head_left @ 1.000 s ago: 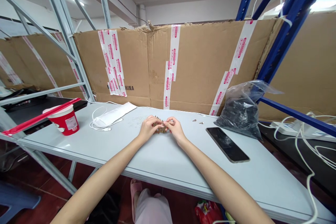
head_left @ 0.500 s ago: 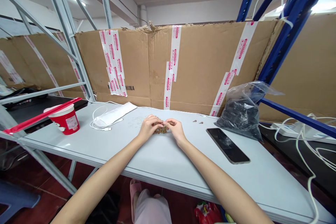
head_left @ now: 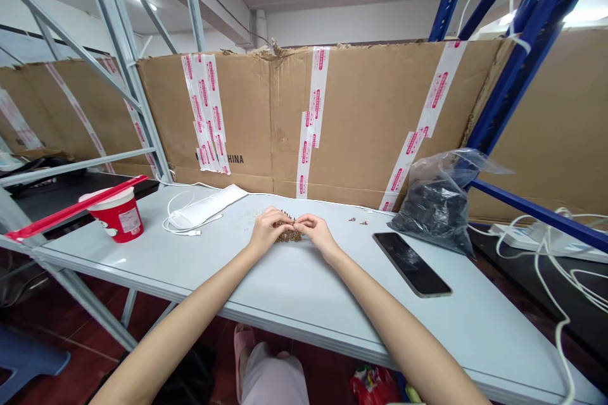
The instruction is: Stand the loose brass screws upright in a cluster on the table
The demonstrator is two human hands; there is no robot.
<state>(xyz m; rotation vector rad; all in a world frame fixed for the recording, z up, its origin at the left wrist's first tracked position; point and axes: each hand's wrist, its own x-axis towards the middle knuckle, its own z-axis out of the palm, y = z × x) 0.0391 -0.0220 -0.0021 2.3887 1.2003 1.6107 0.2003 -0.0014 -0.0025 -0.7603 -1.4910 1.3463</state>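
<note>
Head view: the brown beaded cluster [head_left: 289,236] sat on the white table [head_left: 142,272] at my twelve o'clock, with my left hand [head_left: 268,230] and right hand [head_left: 316,232] drawn narrow, fingertips meeting above it; whether they held anything I couldn't tell. Pale loose beads [head_left: 249,215] lay unjoined at its ten o'clock, two small metal pieces [head_left: 357,220] at three, and a black phone [head_left: 412,264] at four.

The left arm [head_left: 183,310] and right arm [head_left: 403,323] reach out, and the left hand [head_left: 267,230] and right hand [head_left: 316,232] curl close together.
</note>
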